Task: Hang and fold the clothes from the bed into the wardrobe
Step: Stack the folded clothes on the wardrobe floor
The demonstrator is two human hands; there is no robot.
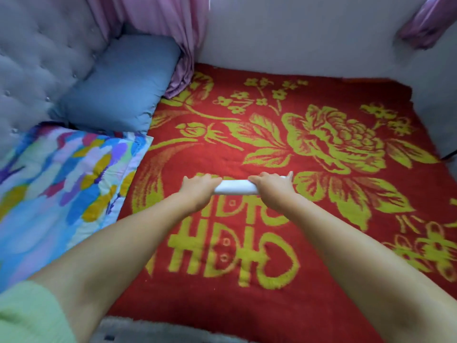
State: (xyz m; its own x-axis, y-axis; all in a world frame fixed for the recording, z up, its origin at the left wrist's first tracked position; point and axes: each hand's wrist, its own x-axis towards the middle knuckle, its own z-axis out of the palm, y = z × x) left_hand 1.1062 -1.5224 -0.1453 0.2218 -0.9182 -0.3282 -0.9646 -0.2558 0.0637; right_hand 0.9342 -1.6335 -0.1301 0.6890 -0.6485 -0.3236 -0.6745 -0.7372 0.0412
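A white garment [235, 187], rolled or folded into a narrow strip, lies on the red blanket [321, 243] with yellow flowers that covers the bed. My left hand [199, 185] grips its left end, fingers curled over the far side. My right hand [270, 184] grips its right end the same way. Both arms reach straight forward over the bed. Only the middle of the garment and a small tip past my right hand show. The wardrobe is out of view.
A blue pillow [118, 87] leans on the grey tufted headboard [34, 58] at the left. A multicoloured patterned quilt [61, 181] lies below it. Pink curtains [158, 26] hang at the back, and a pale wall runs behind and to the right of the bed.
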